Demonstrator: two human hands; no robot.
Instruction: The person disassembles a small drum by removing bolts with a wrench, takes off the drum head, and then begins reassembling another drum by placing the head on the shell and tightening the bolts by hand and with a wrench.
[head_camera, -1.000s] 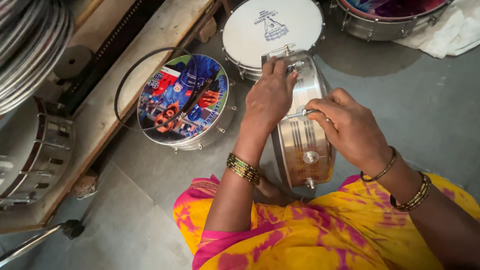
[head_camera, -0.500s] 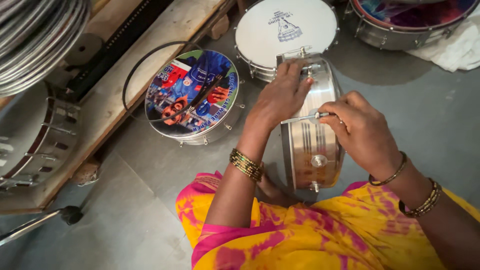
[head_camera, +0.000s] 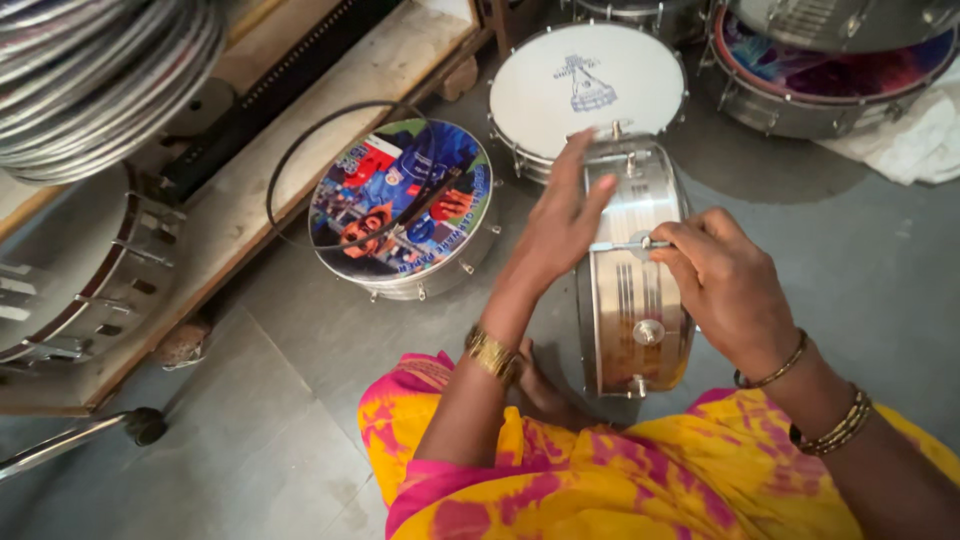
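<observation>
Item 1, steel drum shell (head_camera: 632, 300): it stands on edge on the grey floor (head_camera: 300, 400), directly in front of my knees, chrome band facing up, tension lugs showing along its side. My left hand (head_camera: 560, 225) lies flat against its left rim, fingers spread and open, steadying rather than grasping. My right hand (head_camera: 725, 285) sits over the top right of the shell, its grip pinched on a thin metal rod (head_camera: 625, 245) that lies across the band; the rod's far tip points toward my left hand.

Item 2, picture-faced drum (head_camera: 405, 205): flat on the floor, just left of the shell, head printed in blue, red and orange. A thin black ring (head_camera: 290, 160) rests partly on it and partly on the wooden plank (head_camera: 330, 100) beyond.

Item 3, white-headed drum (head_camera: 590, 80): flat on the floor behind the shell, touching or nearly touching its far end; I cannot tell which.

Item 4, purple-headed drum (head_camera: 830, 80): top right corner of the floor, with a white cloth (head_camera: 915, 145) bunched just beside it.

Item 5, stacked metal hoops (head_camera: 100, 70): top left, above the plank. A further chrome drum (head_camera: 70, 280) leans at the left edge.

Item 6, wear: gold bangles (head_camera: 492, 352) on my left wrist, thinner bangles on the right; pink and yellow cloth (head_camera: 620, 480) across my lap.
</observation>
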